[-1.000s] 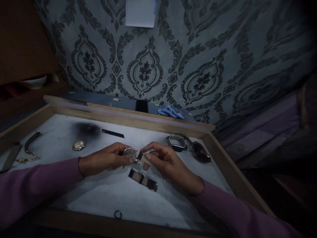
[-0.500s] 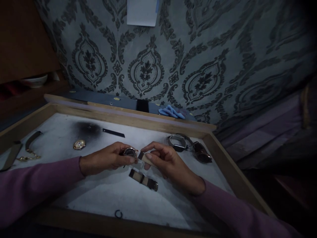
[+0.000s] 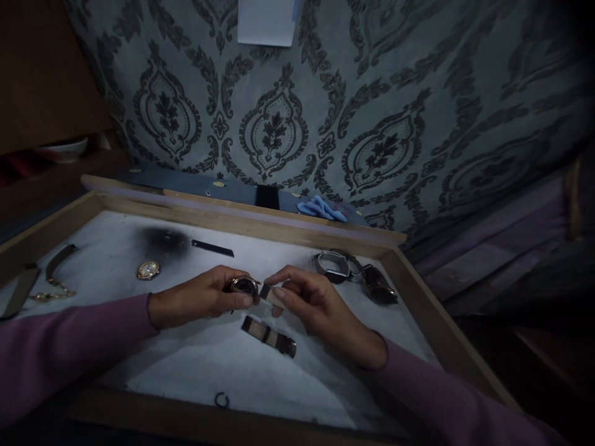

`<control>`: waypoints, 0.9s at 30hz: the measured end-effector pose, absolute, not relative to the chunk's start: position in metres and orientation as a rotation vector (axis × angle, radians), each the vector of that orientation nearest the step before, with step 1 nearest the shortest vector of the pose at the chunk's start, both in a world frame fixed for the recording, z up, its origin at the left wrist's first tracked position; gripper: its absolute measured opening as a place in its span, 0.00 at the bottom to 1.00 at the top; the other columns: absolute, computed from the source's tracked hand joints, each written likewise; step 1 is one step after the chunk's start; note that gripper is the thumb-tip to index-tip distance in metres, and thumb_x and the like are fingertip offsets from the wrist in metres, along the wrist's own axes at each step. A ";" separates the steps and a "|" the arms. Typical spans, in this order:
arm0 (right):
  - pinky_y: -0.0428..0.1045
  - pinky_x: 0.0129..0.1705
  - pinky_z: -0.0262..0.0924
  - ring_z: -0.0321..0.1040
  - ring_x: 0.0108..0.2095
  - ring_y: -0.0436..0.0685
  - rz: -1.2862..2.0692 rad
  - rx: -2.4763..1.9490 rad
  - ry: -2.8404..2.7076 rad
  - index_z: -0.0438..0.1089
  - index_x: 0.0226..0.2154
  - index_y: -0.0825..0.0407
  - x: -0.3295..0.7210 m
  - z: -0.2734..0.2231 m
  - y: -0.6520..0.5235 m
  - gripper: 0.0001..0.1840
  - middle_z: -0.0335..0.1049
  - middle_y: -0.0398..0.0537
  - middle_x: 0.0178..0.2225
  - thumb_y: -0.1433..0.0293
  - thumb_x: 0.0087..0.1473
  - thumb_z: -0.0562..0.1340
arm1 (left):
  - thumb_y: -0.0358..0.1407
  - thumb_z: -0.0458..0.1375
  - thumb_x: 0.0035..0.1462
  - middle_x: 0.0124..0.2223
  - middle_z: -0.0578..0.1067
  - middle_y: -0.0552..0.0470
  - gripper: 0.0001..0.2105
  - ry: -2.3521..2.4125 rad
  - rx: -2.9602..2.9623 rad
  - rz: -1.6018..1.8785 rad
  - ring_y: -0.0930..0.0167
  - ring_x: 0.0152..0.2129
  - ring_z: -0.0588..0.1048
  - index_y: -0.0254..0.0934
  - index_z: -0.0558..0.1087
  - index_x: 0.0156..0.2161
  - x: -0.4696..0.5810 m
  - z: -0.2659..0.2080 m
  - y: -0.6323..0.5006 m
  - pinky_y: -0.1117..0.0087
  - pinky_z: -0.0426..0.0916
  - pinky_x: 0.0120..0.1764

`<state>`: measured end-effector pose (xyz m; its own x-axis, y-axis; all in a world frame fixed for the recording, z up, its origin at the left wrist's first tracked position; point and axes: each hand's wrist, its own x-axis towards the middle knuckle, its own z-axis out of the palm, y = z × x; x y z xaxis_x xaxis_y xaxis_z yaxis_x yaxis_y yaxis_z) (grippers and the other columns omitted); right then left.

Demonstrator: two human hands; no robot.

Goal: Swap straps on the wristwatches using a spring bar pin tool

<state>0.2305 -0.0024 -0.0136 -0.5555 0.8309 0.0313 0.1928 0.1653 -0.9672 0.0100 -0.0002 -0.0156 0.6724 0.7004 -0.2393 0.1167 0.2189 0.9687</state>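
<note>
Between the thumb and fingers of my left hand (image 3: 216, 291) is a round watch case (image 3: 245, 286) with a dark face and a shiny rim. My right hand (image 3: 309, 303) pinches a watch strap piece (image 3: 270, 296), dark at its end and beige along its length; the rest of it is hidden by the fingers. The strap's end sits close beside the case, and I cannot tell whether they touch. Below the hands lies another strap piece (image 3: 268, 336), beige and dark with a buckle at its right end.
A wood-framed tray (image 3: 418, 310) surrounds the work. A gold watch case (image 3: 148, 269), a black blade-like strip (image 3: 212, 248) and a gold chain (image 3: 51, 295) lie left. Watches (image 3: 332, 266) lie right. A small black ring (image 3: 222, 399) is near the front; a blue cloth (image 3: 321, 208) lies behind.
Both hands keep nearly the same pose, with the watch case and strap piece still held close together. The view has shifted very slightly.
</note>
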 end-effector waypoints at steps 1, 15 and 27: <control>0.43 0.19 0.47 0.53 0.17 0.45 1.377 -0.960 -1.885 0.70 0.41 0.54 0.230 -0.012 -0.003 0.13 0.71 0.42 0.23 0.62 0.60 0.58 | 0.41 0.59 0.56 0.22 0.53 0.64 0.11 0.761 1.323 0.470 0.79 0.16 0.48 0.35 0.65 0.32 0.010 -0.017 0.000 0.74 0.44 0.19; 0.45 0.31 0.62 0.69 0.27 0.49 1.320 -0.901 -1.937 0.72 0.38 0.54 0.229 -0.014 -0.004 0.09 0.71 0.43 0.26 0.69 0.59 0.58 | 0.40 0.58 0.55 0.21 0.65 0.60 0.10 0.778 1.375 0.444 0.79 0.15 0.59 0.35 0.66 0.31 0.011 -0.020 0.000 0.76 0.52 0.20; 0.45 0.30 0.60 0.67 0.26 0.49 1.297 -0.885 -1.966 0.72 0.41 0.53 0.230 -0.016 -0.005 0.10 0.70 0.42 0.25 0.69 0.60 0.57 | 0.39 0.59 0.56 0.22 0.72 0.56 0.10 0.727 1.146 0.445 0.78 0.12 0.69 0.34 0.66 0.30 0.014 -0.025 -0.004 0.79 0.54 0.14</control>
<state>0.2298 -0.0053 -0.0160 -0.5869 0.7993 0.1291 0.1960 0.2950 -0.9352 0.0141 -0.0040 -0.0254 0.6945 0.6587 -0.2895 0.0425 0.3641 0.9304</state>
